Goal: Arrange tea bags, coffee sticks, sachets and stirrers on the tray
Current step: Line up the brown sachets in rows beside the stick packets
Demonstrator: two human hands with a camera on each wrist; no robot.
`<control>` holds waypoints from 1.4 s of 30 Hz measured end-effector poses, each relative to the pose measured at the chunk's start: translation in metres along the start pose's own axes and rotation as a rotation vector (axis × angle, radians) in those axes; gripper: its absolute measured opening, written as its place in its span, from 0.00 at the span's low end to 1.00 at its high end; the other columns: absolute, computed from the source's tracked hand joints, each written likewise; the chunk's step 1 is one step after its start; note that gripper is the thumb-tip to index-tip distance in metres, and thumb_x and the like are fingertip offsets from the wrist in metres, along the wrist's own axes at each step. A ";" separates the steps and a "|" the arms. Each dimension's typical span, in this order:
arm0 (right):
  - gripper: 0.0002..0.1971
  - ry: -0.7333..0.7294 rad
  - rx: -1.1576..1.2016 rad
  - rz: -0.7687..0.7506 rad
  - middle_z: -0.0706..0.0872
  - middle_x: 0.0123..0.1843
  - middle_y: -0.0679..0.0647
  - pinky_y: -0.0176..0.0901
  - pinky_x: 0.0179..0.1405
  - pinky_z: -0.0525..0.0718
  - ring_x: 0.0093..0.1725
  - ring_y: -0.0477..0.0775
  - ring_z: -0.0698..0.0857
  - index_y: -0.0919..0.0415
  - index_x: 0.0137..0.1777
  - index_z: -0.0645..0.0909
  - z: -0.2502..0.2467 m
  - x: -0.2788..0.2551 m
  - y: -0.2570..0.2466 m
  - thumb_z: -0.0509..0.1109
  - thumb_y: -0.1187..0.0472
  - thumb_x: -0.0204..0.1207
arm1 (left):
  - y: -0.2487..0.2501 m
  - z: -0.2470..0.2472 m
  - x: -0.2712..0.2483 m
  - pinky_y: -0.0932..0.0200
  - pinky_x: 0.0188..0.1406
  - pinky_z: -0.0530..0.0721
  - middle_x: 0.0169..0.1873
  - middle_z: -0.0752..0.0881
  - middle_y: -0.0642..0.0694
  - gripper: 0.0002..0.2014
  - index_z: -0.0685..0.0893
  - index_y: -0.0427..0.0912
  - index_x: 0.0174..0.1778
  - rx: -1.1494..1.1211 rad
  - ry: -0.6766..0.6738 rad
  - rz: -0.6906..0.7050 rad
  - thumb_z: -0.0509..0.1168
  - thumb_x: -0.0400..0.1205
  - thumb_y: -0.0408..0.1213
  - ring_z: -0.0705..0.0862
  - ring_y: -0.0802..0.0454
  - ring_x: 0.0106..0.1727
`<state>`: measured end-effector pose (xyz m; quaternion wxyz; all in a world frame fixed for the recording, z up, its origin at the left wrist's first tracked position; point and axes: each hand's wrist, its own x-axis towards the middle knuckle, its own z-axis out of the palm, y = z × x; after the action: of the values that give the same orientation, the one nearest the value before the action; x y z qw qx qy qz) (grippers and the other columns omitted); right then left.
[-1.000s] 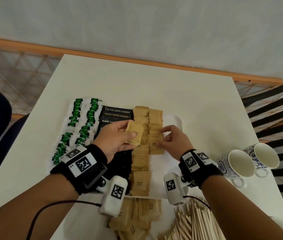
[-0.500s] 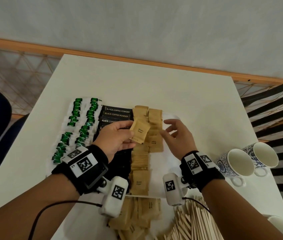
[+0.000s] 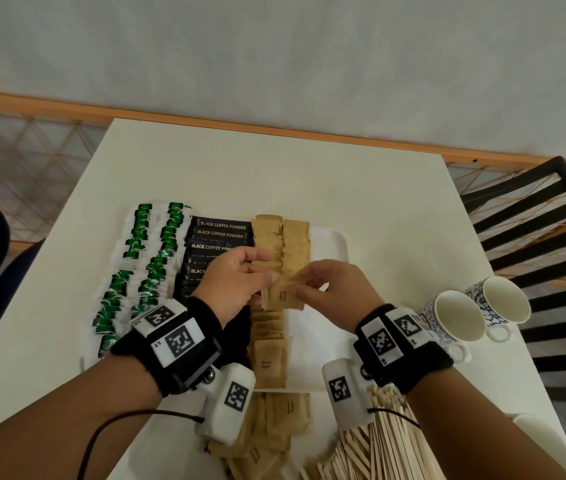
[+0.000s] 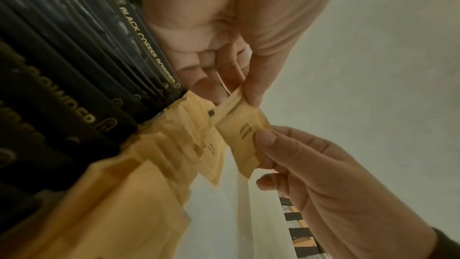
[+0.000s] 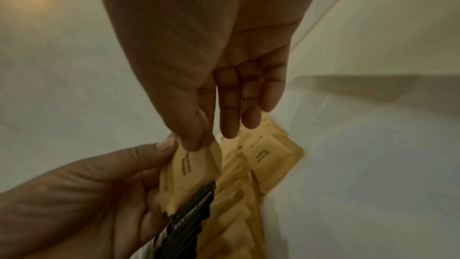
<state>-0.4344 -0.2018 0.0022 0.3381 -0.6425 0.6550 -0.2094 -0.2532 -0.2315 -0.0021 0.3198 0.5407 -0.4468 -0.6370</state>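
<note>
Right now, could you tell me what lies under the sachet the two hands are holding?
Under the held sachet lie rows of brown sachets on the white tray; those directly beneath are hidden.

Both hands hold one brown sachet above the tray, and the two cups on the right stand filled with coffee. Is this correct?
Not quite. The two cups are empty, as the head view shows. The rest holds: the left hand and right hand pinch one brown sachet above the tray.
</note>
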 end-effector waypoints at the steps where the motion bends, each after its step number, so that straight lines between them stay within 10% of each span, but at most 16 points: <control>1: 0.06 -0.030 -0.039 0.000 0.83 0.41 0.39 0.29 0.42 0.78 0.43 0.37 0.81 0.48 0.47 0.85 0.000 -0.002 0.000 0.73 0.49 0.73 | -0.001 0.001 -0.001 0.64 0.30 0.84 0.37 0.87 0.48 0.12 0.83 0.45 0.53 0.020 -0.002 0.007 0.73 0.76 0.28 0.84 0.58 0.35; 14: 0.20 -0.154 0.634 0.113 0.90 0.39 0.48 0.38 0.43 0.85 0.38 0.46 0.87 0.53 0.48 0.87 -0.003 -0.007 -0.001 0.59 0.77 0.78 | -0.002 0.004 0.001 0.63 0.25 0.85 0.39 0.85 0.41 0.11 0.82 0.40 0.51 -0.196 -0.027 -0.132 0.66 0.79 0.21 0.86 0.54 0.30; 18: 0.12 -0.155 0.703 0.096 0.88 0.36 0.50 0.36 0.41 0.81 0.36 0.47 0.84 0.56 0.49 0.85 0.001 -0.006 0.003 0.68 0.74 0.76 | 0.000 0.007 -0.001 0.65 0.22 0.84 0.37 0.85 0.40 0.10 0.81 0.37 0.53 -0.240 -0.068 -0.175 0.66 0.79 0.21 0.85 0.54 0.25; 24: 0.02 -0.038 0.690 0.230 0.88 0.43 0.54 0.37 0.38 0.85 0.43 0.48 0.86 0.58 0.45 0.85 -0.003 0.004 0.019 0.71 0.63 0.77 | -0.001 0.005 -0.003 0.64 0.28 0.85 0.47 0.87 0.42 0.11 0.84 0.41 0.55 -0.017 -0.078 -0.123 0.63 0.82 0.24 0.84 0.53 0.38; 35: 0.09 -0.104 0.130 0.238 0.79 0.31 0.47 0.38 0.32 0.82 0.35 0.48 0.81 0.52 0.53 0.85 0.004 0.023 0.031 0.71 0.63 0.75 | -0.005 0.002 0.000 0.61 0.47 0.86 0.55 0.86 0.44 0.14 0.80 0.44 0.62 0.006 -0.114 -0.162 0.58 0.85 0.26 0.86 0.48 0.55; 42: 0.19 0.027 0.107 0.249 0.84 0.42 0.49 0.47 0.42 0.87 0.40 0.52 0.86 0.46 0.56 0.78 0.015 0.015 0.038 0.78 0.59 0.68 | -0.005 0.007 0.000 0.61 0.50 0.86 0.56 0.84 0.44 0.13 0.77 0.43 0.63 -0.037 -0.119 -0.206 0.60 0.85 0.27 0.85 0.48 0.58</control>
<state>-0.4497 -0.2111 -0.0371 0.3864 -0.5345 0.7221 -0.2090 -0.2594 -0.2285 -0.0065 0.2354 0.5390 -0.3954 -0.7055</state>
